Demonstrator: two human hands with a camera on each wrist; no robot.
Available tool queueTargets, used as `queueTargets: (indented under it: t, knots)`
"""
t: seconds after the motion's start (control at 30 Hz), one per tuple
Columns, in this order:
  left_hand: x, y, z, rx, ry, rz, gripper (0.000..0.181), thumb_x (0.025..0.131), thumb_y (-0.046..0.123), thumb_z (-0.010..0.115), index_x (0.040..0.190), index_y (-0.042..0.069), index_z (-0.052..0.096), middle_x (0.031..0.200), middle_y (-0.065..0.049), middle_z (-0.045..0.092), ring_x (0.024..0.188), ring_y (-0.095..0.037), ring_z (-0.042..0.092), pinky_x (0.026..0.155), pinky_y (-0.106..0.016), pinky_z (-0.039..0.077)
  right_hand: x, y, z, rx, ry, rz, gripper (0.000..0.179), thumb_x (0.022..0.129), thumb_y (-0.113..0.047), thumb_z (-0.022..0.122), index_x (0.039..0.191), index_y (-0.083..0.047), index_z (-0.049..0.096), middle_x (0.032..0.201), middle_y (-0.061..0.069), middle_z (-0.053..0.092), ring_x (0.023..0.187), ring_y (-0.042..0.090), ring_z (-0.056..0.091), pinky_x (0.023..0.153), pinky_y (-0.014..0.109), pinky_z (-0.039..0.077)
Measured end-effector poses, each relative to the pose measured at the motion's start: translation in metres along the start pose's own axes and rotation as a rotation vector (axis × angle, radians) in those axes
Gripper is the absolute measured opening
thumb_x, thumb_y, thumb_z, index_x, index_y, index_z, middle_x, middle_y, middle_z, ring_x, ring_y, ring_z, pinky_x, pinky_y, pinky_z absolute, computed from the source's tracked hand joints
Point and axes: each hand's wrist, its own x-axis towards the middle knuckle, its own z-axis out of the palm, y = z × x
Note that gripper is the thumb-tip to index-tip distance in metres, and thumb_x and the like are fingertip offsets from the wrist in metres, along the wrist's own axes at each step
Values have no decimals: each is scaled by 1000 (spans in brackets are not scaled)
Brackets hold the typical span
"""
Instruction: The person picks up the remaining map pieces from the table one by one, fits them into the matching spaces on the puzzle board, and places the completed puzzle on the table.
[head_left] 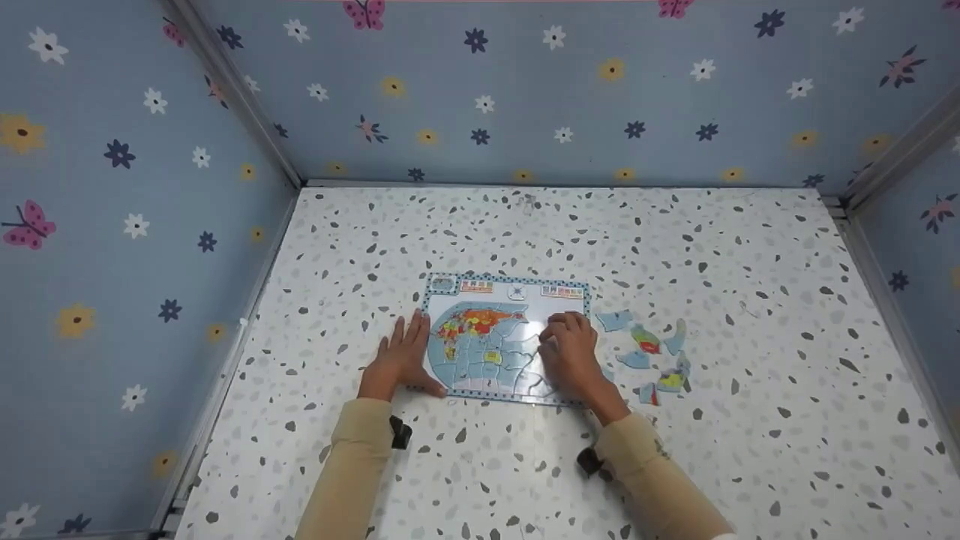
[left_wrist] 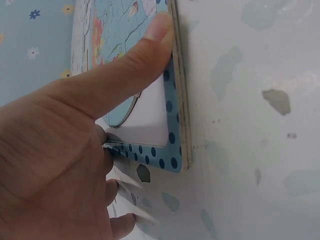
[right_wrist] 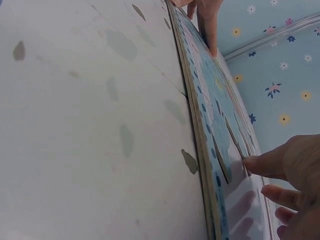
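Tan sleeves extend from the lower edge of the head view, with a black block at each cuff. Puzzle board lies flat on the speckled table, between the two hands. Left hand is spread wide at the board's left end: thumb on the dotted border at the near edge, index finger touching the left edge, remaining fingers on the table. Right hand is over the board's right part with fingers bent; in the right wrist view, thumb and fingers are narrowly apart and the thumb tip touches the board's inner surface. Fitted pieces form the left part of a world map; white base shows farther right. Loose pieces are scattered on the table right of the board. Floral panels enclose the table.
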Motion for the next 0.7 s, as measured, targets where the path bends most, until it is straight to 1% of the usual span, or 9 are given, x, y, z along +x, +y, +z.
queueTargets:
  t: [0.07,0.27,0.5,0.7]
  knots:
    - [0,0,0,3,2,3,135,62,46,88,154,7,-3,161,-12,-13,147,-38,-14,117,-60,3,0,0,0,2,3,-5,5,86,-10,67,90,-8,66,125,12,55,128,33,34,106,53,21]
    - [1,0,0,17,11,-2,135,61,47,87,154,7,-2,161,-11,-12,147,-37,-13,117,-59,3,0,-1,-2,6,-20,27,7,88,-11,64,94,-9,66,128,11,53,132,31,30,110,50,17]
    - [1,0,0,-12,12,-16,137,60,46,89,154,9,-2,161,-10,-12,147,-36,-15,117,-58,1,0,-1,-2,-15,-39,63,10,88,-14,66,97,-10,68,129,10,53,134,32,28,112,51,14]
    - [2,-1,3,-7,12,-17,136,60,46,88,155,11,-3,161,-8,-13,147,-34,-16,118,-57,1,0,2,-3,-20,-36,83,11,87,-17,68,97,-13,70,129,9,53,134,32,29,111,52,15]
